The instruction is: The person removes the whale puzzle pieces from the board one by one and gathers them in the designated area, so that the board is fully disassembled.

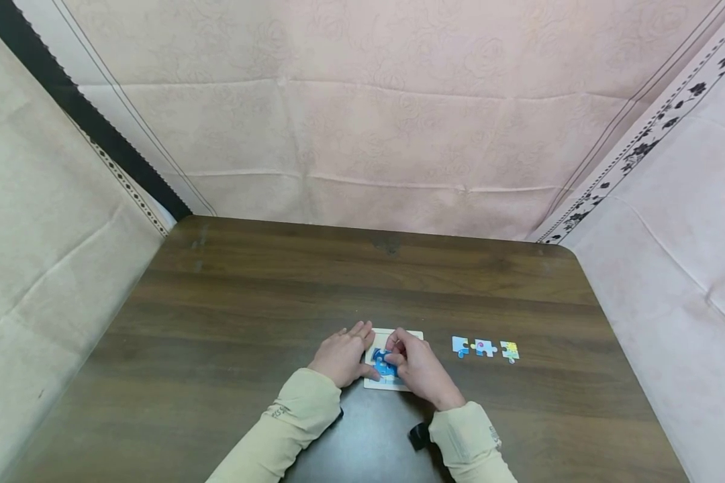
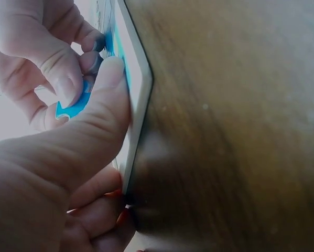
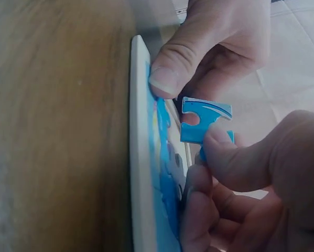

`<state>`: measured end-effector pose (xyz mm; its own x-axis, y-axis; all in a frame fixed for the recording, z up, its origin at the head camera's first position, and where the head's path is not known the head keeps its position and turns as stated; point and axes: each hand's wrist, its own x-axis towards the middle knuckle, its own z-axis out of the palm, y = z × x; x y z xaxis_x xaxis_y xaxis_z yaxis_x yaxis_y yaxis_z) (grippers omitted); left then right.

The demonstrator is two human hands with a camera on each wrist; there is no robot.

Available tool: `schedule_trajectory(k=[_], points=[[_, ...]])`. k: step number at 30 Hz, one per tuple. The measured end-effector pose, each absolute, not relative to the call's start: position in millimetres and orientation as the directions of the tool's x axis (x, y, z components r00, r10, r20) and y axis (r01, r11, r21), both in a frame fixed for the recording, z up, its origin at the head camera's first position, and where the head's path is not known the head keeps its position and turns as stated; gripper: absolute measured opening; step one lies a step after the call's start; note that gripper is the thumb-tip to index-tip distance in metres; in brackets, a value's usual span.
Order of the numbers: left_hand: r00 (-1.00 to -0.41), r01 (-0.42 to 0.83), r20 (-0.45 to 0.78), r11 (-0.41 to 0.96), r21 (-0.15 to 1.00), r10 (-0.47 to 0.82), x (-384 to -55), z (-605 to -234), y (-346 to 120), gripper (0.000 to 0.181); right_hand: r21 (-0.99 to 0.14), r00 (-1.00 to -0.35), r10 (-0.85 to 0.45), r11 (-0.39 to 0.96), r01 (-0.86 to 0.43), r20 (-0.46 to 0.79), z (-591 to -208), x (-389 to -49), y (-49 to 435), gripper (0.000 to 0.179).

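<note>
A light-framed jigsaw puzzle board [image 1: 382,386] lies on the table, partly filled with blue pieces. My right hand [image 1: 421,369] is over its right side, pinching a blue puzzle piece [image 3: 192,134] between thumb and fingers. In the right wrist view that piece is tilted up off the board, its notch facing the other hand. My left hand [image 1: 343,359] rests at the board's left edge with fingers stretched forward. Its thumb [image 2: 107,84] presses on the puzzle near the rim. Both hands hide much of the picture.
Three loose puzzle pieces lie in a row right of the board: a blue one [image 1: 460,345], a pale blue one with a pink mark [image 1: 484,347] and a yellow-and-blue one [image 1: 510,350]. Patterned cloth [image 1: 362,134] hangs behind the brown wooden table [image 1: 266,282] and at both sides.
</note>
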<state>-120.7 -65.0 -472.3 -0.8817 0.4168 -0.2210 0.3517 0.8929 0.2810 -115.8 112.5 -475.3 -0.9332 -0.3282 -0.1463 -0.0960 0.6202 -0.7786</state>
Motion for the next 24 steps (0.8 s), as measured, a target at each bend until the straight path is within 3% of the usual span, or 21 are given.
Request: schedule_trajectory(k=[7, 24], points=[[-0.881, 0.340, -0.233, 0.895, 0.289, 0.411, -119.9, -472.1, -65.3, 0.085, -0.809, -0.938, -0.318, 0.582, -0.077, -0.140, -477.2, -115.2, 118.3, 0.004], [-0.884, 0.338, -0.232, 0.897, 0.285, 0.406, -118.8, -474.0, -65.7, 0.084, -0.887, -0.981, -0.182, 0.461, -0.024, -0.068, -475.2, -100.1, 140.8, 0.009]])
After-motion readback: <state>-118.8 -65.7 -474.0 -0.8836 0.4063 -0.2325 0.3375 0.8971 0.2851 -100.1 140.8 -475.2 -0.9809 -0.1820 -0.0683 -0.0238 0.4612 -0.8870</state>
